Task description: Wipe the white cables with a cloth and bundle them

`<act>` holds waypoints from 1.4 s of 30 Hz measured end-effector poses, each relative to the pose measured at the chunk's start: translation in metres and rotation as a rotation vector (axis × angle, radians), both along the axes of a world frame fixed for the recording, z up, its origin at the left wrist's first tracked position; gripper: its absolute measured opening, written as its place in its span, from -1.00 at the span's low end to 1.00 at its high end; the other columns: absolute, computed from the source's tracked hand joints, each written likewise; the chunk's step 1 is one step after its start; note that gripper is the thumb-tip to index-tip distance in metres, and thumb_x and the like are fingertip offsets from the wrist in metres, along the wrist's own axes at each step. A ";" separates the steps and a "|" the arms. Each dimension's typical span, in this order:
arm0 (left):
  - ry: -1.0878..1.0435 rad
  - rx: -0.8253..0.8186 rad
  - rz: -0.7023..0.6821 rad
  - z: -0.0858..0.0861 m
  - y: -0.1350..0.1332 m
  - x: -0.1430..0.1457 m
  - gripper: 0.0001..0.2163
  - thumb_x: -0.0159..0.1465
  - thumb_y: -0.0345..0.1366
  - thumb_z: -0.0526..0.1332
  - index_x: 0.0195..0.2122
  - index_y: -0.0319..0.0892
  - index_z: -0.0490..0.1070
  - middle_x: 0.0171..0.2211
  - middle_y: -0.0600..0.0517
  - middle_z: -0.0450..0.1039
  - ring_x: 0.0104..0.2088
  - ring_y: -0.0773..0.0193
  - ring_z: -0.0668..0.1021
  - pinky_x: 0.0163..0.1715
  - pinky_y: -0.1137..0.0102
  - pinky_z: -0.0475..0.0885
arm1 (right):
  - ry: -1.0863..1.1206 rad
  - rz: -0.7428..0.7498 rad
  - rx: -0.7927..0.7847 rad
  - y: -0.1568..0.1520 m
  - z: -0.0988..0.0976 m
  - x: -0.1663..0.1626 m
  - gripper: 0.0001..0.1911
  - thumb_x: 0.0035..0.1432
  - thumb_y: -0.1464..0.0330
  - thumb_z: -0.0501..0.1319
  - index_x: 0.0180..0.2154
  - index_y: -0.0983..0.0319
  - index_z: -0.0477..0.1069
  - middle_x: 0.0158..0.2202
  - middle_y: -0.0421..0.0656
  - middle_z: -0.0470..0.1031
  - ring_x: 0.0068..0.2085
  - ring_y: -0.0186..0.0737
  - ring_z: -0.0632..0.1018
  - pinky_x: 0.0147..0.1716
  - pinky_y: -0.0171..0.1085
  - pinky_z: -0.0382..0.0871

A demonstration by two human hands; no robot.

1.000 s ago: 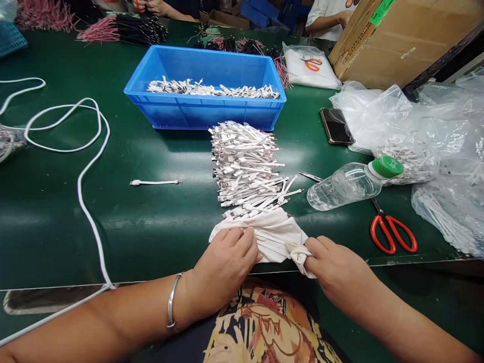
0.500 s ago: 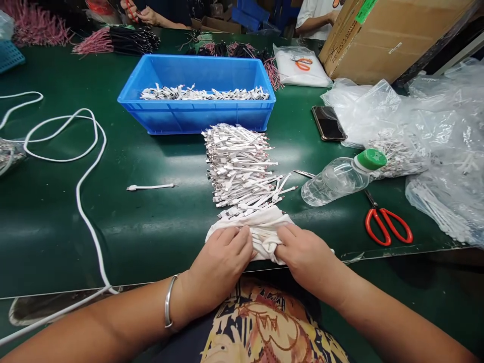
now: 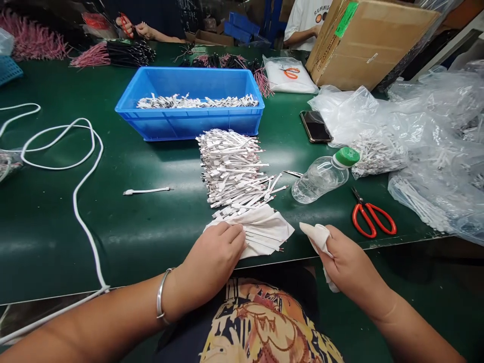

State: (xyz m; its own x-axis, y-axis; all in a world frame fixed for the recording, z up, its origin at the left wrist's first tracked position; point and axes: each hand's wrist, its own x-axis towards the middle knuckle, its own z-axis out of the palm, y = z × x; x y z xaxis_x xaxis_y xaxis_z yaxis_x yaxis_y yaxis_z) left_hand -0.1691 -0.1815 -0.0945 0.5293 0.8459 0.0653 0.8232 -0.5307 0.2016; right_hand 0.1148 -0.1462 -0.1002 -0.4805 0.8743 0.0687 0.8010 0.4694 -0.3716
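My left hand (image 3: 215,257) lies with fingers pressed flat on a white cloth (image 3: 264,227) at the near table edge. That cloth covers the near end of a pile of short white cable pieces (image 3: 230,164), and a few pieces stick out from under it. To the right, my right hand (image 3: 344,262) is closed on a second small white cloth (image 3: 317,234), held just off the table edge and apart from the first cloth.
A blue bin (image 3: 189,118) holding more white pieces stands behind the pile. A water bottle (image 3: 321,176), red scissors (image 3: 372,217), a phone (image 3: 315,126), plastic bags (image 3: 427,146) and a cardboard box (image 3: 370,40) lie right. A white cord (image 3: 79,186) loops left. Other people work across the table.
My right hand pulled away to the right from the cloth on the pile, with a small white cloth in its grip. My left hand stayed pressed on the cloth.
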 end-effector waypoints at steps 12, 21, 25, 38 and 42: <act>0.018 -0.091 -0.004 0.016 0.015 0.002 -0.84 0.32 -0.40 0.03 -0.16 -0.20 0.37 -0.24 -0.06 0.42 -0.22 0.17 0.42 -0.20 0.25 0.37 | 0.082 -0.025 -0.039 -0.009 -0.019 -0.007 -0.72 0.27 0.41 -0.06 -0.09 0.22 0.36 -0.36 -0.13 0.33 -0.36 -0.22 0.42 -0.37 -0.29 0.32; 0.112 -0.123 -0.080 0.022 0.019 0.005 -0.87 0.29 -0.48 0.03 -0.29 -0.22 0.34 -0.29 -0.04 0.38 -0.28 0.19 0.38 -0.23 0.28 0.33 | -0.135 -0.087 0.026 -0.007 -0.014 -0.025 -0.70 0.30 0.18 0.00 -0.32 0.20 0.38 -0.37 -0.16 0.32 -0.39 -0.25 0.42 -0.50 -0.34 0.16; 0.216 -0.112 -0.113 0.025 0.013 0.008 -0.89 0.26 -0.48 0.05 -0.25 -0.24 0.33 -0.29 -0.08 0.38 -0.29 0.15 0.39 -0.27 0.27 0.35 | -0.210 -0.206 0.106 -0.013 -0.018 -0.039 -0.64 0.28 0.11 -0.01 -0.38 0.19 0.38 -0.41 -0.16 0.33 -0.42 -0.24 0.42 -0.54 -0.33 0.07; 0.308 -0.067 0.005 0.019 -0.005 -0.002 -0.91 0.23 -0.45 0.07 -0.28 -0.26 0.34 -0.32 -0.09 0.38 -0.33 0.16 0.38 -0.41 0.31 0.32 | -0.168 -0.218 -0.055 -0.008 -0.036 -0.030 -0.57 0.26 0.00 -0.12 -0.27 0.06 0.40 -0.31 -0.14 0.43 -0.36 -0.16 0.49 -0.57 -0.32 0.19; 0.272 -0.055 0.051 0.026 -0.007 -0.013 -0.92 0.19 -0.49 0.10 -0.33 -0.22 0.34 -0.33 -0.05 0.38 -0.35 0.19 0.38 -0.42 0.34 0.30 | -0.159 -0.226 -0.016 -0.010 -0.037 -0.031 -0.55 0.26 -0.01 -0.12 -0.34 0.09 0.39 -0.37 -0.15 0.42 -0.37 -0.15 0.48 -0.55 -0.31 0.20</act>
